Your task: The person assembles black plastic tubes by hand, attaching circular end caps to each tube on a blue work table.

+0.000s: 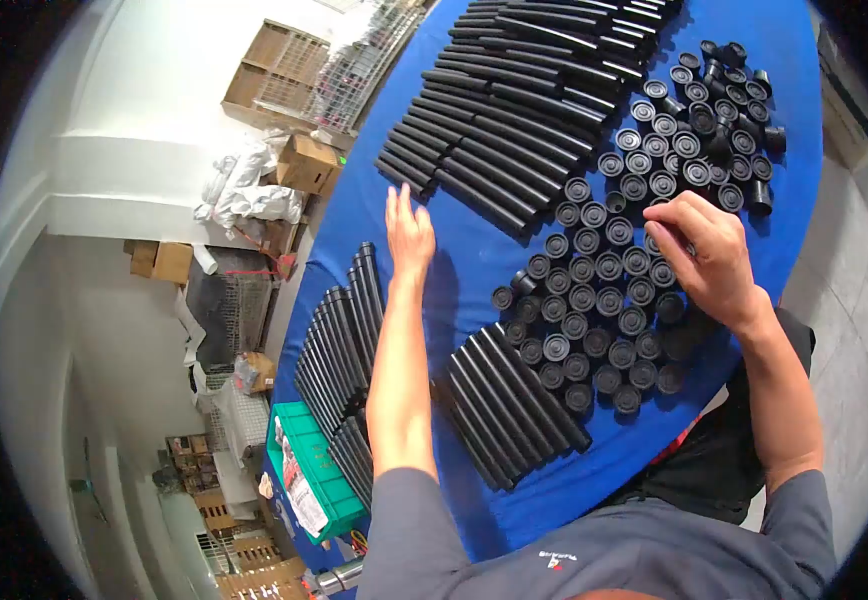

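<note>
My left hand (410,235) reaches forward with its fingers stretched out. Its fingertips are close to the near-left end of a large layer of black tubes (514,140), and nothing shows in the hand. Over a crowd of round black caps (609,265), my right hand (709,255) is held with fingers curled and thumb drawn in. Whatever lies between those fingers, if anything, is hidden. The caps mostly stand with their ringed faces up, while a few lie on their sides.
A blue cloth (454,300) covers the table. Another group of black tubes (514,405) lies near my body, and capped tubes (334,350) lie at the left beside a green crate (304,450) holding papers. Cardboard boxes (309,165) stand beyond the left edge.
</note>
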Action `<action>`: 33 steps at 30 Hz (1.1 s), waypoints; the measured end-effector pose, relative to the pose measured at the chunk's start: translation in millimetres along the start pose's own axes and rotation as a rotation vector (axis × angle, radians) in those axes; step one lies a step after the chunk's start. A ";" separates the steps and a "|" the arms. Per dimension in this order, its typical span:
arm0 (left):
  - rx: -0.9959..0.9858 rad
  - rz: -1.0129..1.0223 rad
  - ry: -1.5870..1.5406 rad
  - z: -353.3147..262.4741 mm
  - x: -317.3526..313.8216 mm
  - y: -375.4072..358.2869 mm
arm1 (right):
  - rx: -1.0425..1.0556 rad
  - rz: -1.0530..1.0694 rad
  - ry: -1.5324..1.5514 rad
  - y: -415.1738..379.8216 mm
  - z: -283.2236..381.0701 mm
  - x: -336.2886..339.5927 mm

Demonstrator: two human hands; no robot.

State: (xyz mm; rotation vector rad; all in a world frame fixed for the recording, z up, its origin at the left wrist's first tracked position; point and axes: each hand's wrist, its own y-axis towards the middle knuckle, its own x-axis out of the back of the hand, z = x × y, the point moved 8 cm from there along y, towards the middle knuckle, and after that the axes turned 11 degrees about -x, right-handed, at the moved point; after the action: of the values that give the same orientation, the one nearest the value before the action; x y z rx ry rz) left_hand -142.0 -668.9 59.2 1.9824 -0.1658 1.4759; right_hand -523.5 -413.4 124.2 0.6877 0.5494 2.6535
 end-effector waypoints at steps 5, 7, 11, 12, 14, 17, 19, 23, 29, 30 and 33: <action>0.111 0.101 0.022 57.2 -60.4 46.0 | 0.022 0.010 -0.032 0.2 -1.7 -4.3; 0.140 0.202 -0.006 71.0 -74.3 45.8 | 0.024 0.012 -0.038 1.3 -3.3 -3.6; 0.278 -0.034 0.164 75.6 -32.1 38.5 | 0.034 0.030 -0.047 0.0 -1.5 -5.0; 0.329 -0.057 0.202 88.7 -25.2 39.5 | 0.035 0.035 -0.048 -0.5 -1.4 -5.8; 0.482 -0.059 0.152 107.3 -22.3 37.9 | 0.035 0.039 -0.057 -0.8 -3.3 -6.5; 0.529 0.019 0.193 115.2 -28.5 45.1 | 0.033 0.039 -0.066 0.0 -5.1 -8.3; 0.519 0.022 0.238 130.7 -41.8 47.6 | 0.021 0.040 -0.063 1.2 -6.1 -9.6; 0.568 0.078 0.239 134.5 -46.4 38.8 | 0.027 0.054 -0.081 0.6 -6.2 -13.4; 0.217 0.168 0.259 76.5 -9.8 -17.5 | -0.002 0.095 -0.087 -2.8 -4.2 -18.4; 0.189 0.191 0.258 66.5 -4.0 -32.2 | -0.027 0.101 -0.059 -4.3 -6.6 -21.1; 0.064 0.159 0.329 42.9 10.9 -69.7 | 0.042 0.080 -0.044 -8.0 -2.5 -26.3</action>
State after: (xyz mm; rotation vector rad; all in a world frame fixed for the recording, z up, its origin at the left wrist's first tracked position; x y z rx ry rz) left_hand -71.0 -635.9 32.9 1.7770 -0.1373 1.9070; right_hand -501.3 -418.1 108.4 0.7945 0.5776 2.7006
